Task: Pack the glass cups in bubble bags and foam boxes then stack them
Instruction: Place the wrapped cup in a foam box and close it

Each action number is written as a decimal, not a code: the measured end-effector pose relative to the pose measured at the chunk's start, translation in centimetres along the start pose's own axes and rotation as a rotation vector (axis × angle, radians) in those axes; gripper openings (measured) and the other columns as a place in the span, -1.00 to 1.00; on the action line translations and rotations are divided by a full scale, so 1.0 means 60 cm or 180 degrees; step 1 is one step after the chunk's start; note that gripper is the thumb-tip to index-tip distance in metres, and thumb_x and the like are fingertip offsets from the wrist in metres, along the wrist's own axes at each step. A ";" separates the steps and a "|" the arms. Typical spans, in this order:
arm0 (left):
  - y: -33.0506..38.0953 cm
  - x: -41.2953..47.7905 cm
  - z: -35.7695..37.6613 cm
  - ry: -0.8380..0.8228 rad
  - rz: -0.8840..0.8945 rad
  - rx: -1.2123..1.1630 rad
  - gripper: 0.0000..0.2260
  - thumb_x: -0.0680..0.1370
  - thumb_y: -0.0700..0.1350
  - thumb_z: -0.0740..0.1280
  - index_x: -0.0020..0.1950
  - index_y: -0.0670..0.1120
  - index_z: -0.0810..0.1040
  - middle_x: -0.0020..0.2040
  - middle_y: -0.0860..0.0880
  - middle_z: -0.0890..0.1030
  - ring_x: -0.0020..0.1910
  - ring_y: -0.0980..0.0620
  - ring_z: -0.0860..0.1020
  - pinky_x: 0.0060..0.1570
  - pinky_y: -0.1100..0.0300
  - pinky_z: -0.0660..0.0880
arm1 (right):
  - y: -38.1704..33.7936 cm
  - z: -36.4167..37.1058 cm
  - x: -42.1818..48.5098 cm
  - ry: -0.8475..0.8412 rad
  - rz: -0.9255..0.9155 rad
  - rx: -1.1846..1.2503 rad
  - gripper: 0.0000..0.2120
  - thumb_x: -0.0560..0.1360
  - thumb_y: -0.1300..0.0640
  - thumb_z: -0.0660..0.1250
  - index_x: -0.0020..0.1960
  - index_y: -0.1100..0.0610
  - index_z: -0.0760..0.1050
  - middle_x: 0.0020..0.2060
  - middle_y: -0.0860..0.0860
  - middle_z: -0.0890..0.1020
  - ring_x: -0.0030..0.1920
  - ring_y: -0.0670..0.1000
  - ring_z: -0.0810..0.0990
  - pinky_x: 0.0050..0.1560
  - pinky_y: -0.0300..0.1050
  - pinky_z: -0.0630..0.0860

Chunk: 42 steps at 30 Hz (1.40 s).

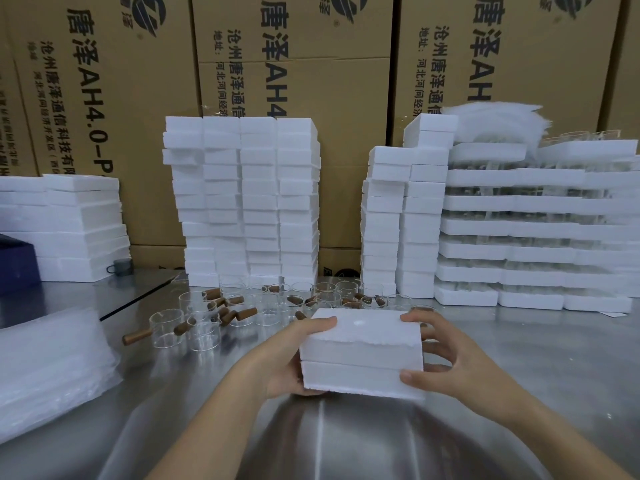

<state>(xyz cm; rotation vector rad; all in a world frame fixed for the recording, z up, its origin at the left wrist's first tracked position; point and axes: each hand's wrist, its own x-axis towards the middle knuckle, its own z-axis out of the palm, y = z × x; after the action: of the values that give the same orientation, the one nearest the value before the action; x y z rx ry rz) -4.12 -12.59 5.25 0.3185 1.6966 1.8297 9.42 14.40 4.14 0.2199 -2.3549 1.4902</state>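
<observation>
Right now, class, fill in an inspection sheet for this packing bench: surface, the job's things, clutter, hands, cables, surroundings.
Surface: steel table, shiny and reflective.
Job's things: closed white foam box held at both ends; loose glass cups with brown handles behind it; bubble bags piled at the left; foam box stacks at the back; foam trays layered with glassware at the right.
Clutter: dark blue box at the left edge; small grey object near it, too small to identify.
Hands: left hand grips the box's left end; right hand grips its right end.
Cables: nothing seen.
Surroundings: printed cardboard cartons behind the table.
</observation>
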 end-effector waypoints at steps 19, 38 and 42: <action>0.035 -0.055 0.081 -0.0096 0.2477 0.1369 -0.30 0.40 0.13 0.62 0.49 0.43 0.47 0.40 0.16 0.54 0.20 0.07 0.59 -0.29 0.37 0.54 | -0.043 -0.011 -0.005 -0.0204 0.0122 -0.0065 -0.40 0.41 -0.31 0.52 0.41 -0.30 0.46 0.17 -0.11 0.71 0.13 -0.03 0.73 0.05 -0.16 0.61; 0.030 -0.061 0.097 -0.0224 0.1665 0.1320 -0.33 0.37 0.41 0.46 0.46 0.62 0.34 0.42 0.28 0.57 0.27 0.19 0.57 0.00 0.26 0.48 | -0.065 -0.022 -0.015 -0.0268 0.0480 -0.0486 -0.37 0.39 -0.49 0.39 0.27 -0.09 0.60 0.07 -0.09 0.74 0.06 0.01 0.73 0.16 0.10 0.60; 0.029 -0.062 0.099 -0.0223 0.1702 0.1376 -0.34 0.37 0.42 0.46 0.44 0.65 0.32 0.46 0.28 0.52 0.33 0.15 0.53 0.05 0.21 0.47 | -0.076 -0.020 -0.016 -0.0294 0.0437 -0.0476 -0.42 0.40 -0.41 0.43 0.29 -0.09 0.60 0.08 -0.08 0.74 0.05 0.00 0.74 0.18 0.14 0.62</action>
<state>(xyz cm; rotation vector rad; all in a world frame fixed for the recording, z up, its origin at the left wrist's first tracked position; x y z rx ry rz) 1.64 -9.89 8.68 1.0922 2.0876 1.7443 11.98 13.47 8.09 0.0931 -2.5886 1.3819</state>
